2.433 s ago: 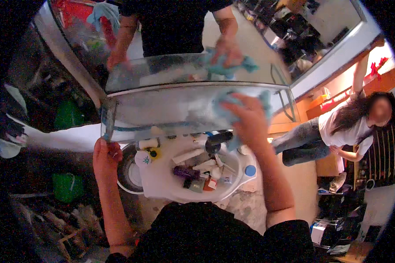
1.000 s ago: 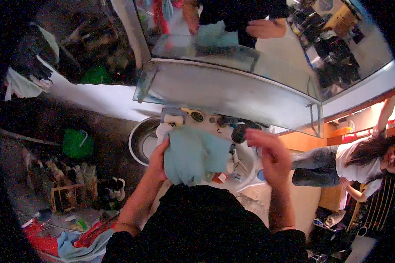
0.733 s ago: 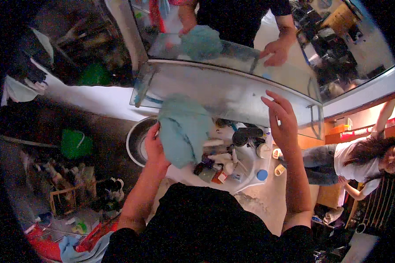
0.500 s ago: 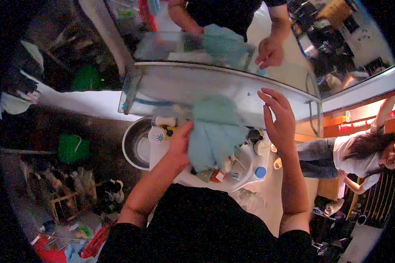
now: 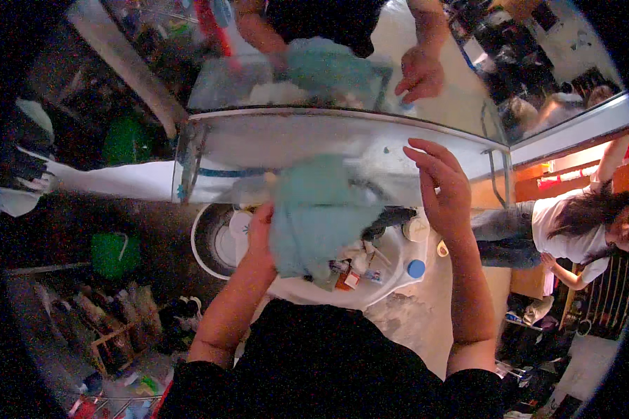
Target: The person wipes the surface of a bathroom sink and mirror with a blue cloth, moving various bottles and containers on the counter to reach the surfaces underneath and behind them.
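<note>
At the far left, a green plastic bucket [image 5: 115, 253] stands on the dark floor, well apart from the work, and a round white basin [image 5: 210, 241] sits on the floor just beside the sink. The left hand [image 5: 261, 234] grips a bunched teal cloth [image 5: 314, 209] by its left edge, fingers closed on the fabric, and holds it up in front of the glass shelf [image 5: 293, 140] that runs under the mirror [image 5: 370, 77]. Half a second ago the cloth hung a little lower, over the clutter; a second ago both hands were gathering it close to the chest, above the white ceramic sink [image 5: 370, 286]. So the cloth has passed from the right hand to the left one and risen to the shelf (a sign, I judge, that wiping goes on with the other hand, on the left part of the glass). Below it, small bottles and tubes [image 5: 353, 269] crowd the sink top, with a blue cap [image 5: 416, 268] at the right rim.

The right hand [image 5: 444, 188] is empty: fingers spread wide and loosely curved, raised near the shelf's right end, clear of the cloth. At the far right a person in a white shirt [image 5: 555, 227] bends down, apart from all this.
</note>
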A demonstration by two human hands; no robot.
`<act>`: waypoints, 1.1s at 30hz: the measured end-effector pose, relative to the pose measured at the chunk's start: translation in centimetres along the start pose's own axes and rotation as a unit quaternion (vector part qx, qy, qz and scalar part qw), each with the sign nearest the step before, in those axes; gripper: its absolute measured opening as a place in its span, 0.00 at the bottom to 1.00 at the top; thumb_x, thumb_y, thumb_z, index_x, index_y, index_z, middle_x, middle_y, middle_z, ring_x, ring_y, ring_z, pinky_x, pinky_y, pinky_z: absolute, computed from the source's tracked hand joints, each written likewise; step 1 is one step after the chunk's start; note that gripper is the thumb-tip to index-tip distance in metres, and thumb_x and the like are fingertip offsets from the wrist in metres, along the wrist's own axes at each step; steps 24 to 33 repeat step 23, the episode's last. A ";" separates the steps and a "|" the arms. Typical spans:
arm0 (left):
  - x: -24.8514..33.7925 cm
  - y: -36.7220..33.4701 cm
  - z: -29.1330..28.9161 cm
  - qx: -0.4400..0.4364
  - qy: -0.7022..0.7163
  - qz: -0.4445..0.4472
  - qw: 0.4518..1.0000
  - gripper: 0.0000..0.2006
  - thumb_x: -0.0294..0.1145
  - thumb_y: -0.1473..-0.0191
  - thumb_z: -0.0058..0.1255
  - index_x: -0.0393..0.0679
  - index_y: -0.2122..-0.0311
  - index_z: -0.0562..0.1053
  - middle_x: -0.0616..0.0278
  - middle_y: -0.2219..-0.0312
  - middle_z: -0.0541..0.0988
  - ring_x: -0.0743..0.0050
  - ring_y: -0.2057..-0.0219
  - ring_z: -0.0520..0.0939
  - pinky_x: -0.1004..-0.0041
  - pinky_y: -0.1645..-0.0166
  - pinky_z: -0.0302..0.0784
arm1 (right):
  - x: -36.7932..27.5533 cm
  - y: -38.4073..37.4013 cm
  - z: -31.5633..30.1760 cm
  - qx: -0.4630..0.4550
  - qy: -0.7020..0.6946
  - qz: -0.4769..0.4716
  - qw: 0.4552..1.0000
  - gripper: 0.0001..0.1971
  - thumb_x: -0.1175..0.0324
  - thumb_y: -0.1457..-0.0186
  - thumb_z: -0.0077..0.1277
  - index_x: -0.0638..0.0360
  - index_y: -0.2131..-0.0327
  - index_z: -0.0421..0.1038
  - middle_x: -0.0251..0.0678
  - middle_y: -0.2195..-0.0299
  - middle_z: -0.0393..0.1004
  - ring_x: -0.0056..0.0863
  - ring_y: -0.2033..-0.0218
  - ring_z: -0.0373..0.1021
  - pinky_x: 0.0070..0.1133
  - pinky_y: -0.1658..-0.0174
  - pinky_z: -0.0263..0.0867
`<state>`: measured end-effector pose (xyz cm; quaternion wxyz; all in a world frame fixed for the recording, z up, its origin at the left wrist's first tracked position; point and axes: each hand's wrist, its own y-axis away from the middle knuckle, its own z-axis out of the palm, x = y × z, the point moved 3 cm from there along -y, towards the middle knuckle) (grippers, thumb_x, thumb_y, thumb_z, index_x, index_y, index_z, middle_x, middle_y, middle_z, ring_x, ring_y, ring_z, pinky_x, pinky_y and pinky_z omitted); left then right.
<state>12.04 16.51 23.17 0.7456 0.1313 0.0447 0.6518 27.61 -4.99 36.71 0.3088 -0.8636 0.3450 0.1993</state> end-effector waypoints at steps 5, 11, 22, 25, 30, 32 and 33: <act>1.1 -1.9 -2.4 0.038 -0.077 0.080 0.993 0.33 0.55 0.42 0.38 0.47 0.36 0.60 0.50 0.40 0.67 0.41 0.42 0.70 0.47 0.37 0.65 | -0.7 -0.1 0.0 0.000 0.014 -0.018 1.000 0.21 0.87 0.48 0.42 0.58 0.54 0.76 0.40 0.50 0.74 0.36 0.51 0.71 0.25 0.50 0.68; -1.1 -8.1 4.4 0.038 -0.019 -0.059 0.997 0.28 0.50 0.41 0.43 0.41 0.41 0.67 0.49 0.47 0.75 0.51 0.49 0.78 0.54 0.43 0.73 | -0.7 -0.3 0.6 -0.006 0.029 0.005 1.000 0.21 0.84 0.50 0.44 0.53 0.54 0.76 0.36 0.49 0.75 0.39 0.50 0.71 0.30 0.46 0.66; 4.5 0.8 -1.9 0.027 -0.178 0.152 0.972 0.41 0.66 0.45 0.40 0.49 0.33 0.57 0.52 0.36 0.62 0.44 0.38 0.65 0.42 0.38 0.63 | -0.5 -0.3 0.8 -0.012 0.051 0.002 0.999 0.23 0.85 0.53 0.45 0.56 0.53 0.76 0.40 0.49 0.74 0.39 0.49 0.70 0.30 0.46 0.66; 5.5 0.9 -2.7 0.194 -0.308 0.179 0.914 0.48 0.76 0.50 0.38 0.50 0.32 0.55 0.53 0.34 0.59 0.40 0.36 0.61 0.38 0.38 0.61 | -0.5 -0.3 0.9 -0.019 0.050 0.001 0.999 0.22 0.84 0.53 0.46 0.57 0.53 0.76 0.43 0.49 0.74 0.40 0.48 0.70 0.30 0.45 0.65; 5.5 0.9 -2.7 0.194 -0.308 0.179 0.914 0.48 0.76 0.50 0.38 0.50 0.32 0.55 0.53 0.34 0.59 0.40 0.36 0.61 0.38 0.38 0.61 | -0.5 -0.3 0.9 -0.019 0.050 0.001 0.999 0.22 0.84 0.53 0.46 0.57 0.53 0.76 0.43 0.49 0.74 0.40 0.48 0.70 0.30 0.45 0.65; 5.5 0.9 -2.7 0.194 -0.308 0.179 0.914 0.48 0.76 0.50 0.38 0.50 0.32 0.55 0.53 0.34 0.59 0.40 0.36 0.61 0.38 0.38 0.61 | -0.5 -0.3 0.9 -0.019 0.050 0.001 0.999 0.22 0.84 0.53 0.46 0.57 0.53 0.76 0.43 0.49 0.74 0.40 0.48 0.70 0.30 0.45 0.65; 5.5 0.9 -2.7 0.194 -0.308 0.179 0.914 0.48 0.76 0.50 0.38 0.50 0.32 0.55 0.53 0.34 0.59 0.40 0.36 0.61 0.38 0.38 0.61 | -0.5 -0.3 0.9 -0.019 0.050 0.001 0.999 0.22 0.84 0.53 0.46 0.57 0.53 0.76 0.43 0.49 0.74 0.40 0.48 0.70 0.30 0.45 0.65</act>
